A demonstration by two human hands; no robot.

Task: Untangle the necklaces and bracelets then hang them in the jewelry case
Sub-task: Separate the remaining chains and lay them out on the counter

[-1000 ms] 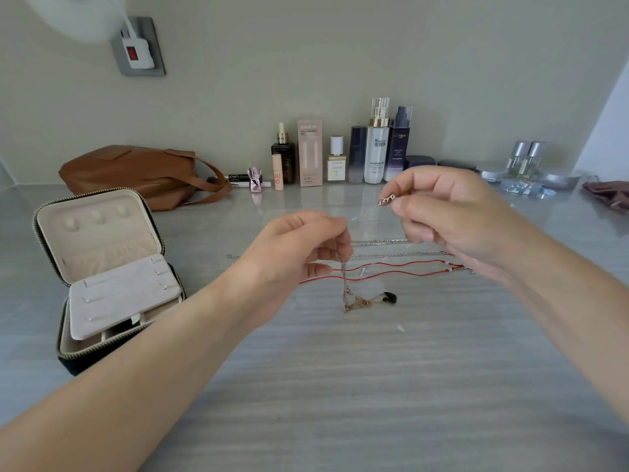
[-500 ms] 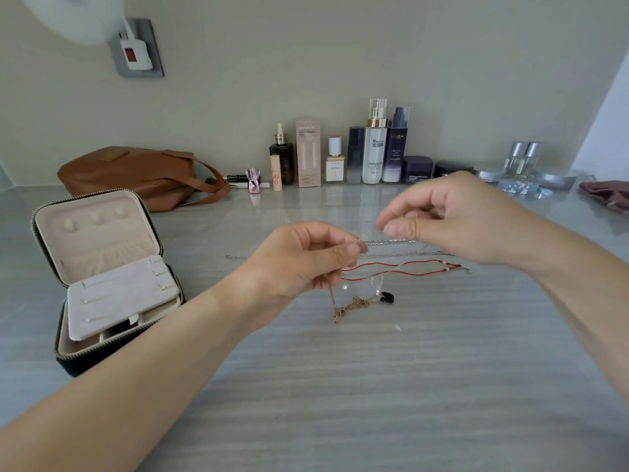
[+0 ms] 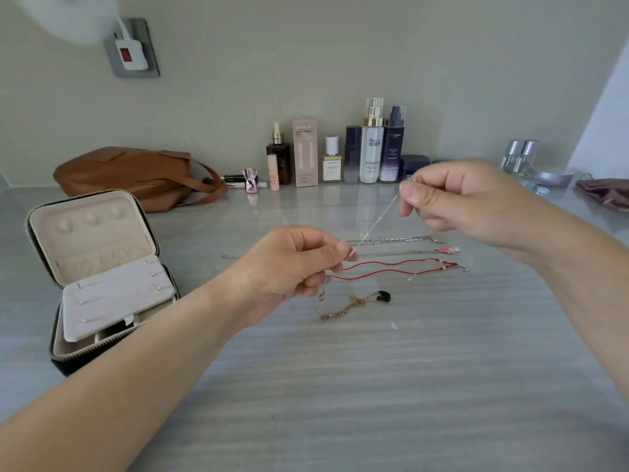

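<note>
A thin silver chain (image 3: 376, 223) stretches taut between my hands above the table. My left hand (image 3: 292, 264) pinches its lower end and my right hand (image 3: 452, 199) pinches its upper end. Under my left hand a gold chain (image 3: 343, 308) with a black pendant (image 3: 384, 296) lies on the table, its top end hidden behind my fingers. Behind it lie a red cord (image 3: 391, 267) and two silver chains (image 3: 398, 240). The open jewelry case (image 3: 92, 264) stands at the left with its beige lid up.
A brown leather bag (image 3: 129, 175) lies behind the case. A row of cosmetic bottles (image 3: 371, 148) and a pink box (image 3: 305, 153) lines the wall. Glass bottles (image 3: 519, 156) and a mauve pouch (image 3: 602, 192) sit far right. A small white scrap (image 3: 394, 326) lies on the table.
My right hand has risen and moved right, pulling the thin silver chain taut away from my left hand. The gold chain now rests lower on the table.
</note>
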